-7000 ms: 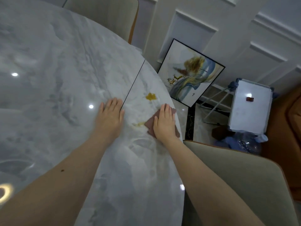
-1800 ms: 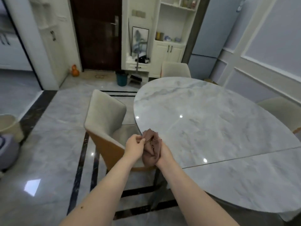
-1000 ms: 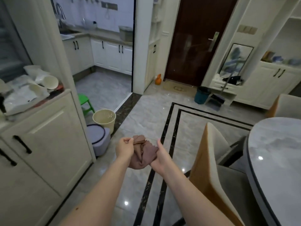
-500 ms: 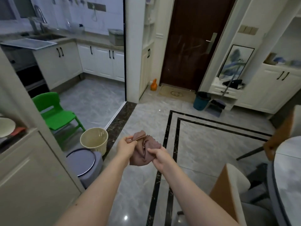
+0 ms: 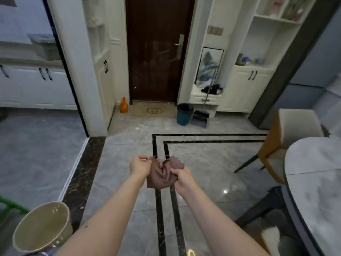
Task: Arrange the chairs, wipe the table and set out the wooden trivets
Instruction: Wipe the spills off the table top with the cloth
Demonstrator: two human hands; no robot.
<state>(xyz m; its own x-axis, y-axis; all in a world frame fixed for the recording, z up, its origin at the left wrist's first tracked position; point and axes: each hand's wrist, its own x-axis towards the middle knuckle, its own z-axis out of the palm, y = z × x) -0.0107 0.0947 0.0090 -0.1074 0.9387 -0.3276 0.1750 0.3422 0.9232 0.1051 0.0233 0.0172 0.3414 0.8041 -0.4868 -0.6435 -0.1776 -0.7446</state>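
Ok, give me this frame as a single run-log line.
phase: away from table, wiping cloth bunched | left hand: pinches cloth edge | right hand: grips cloth | nearby: beige bin lower left | trivets: not in view

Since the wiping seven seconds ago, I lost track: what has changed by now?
The cloth left the table top, where the right hand pressed it flat; now it is bunched, held in the air by both hands, the left hand pinching one edge. The person has turned toward the door. The cloth remains in hand.
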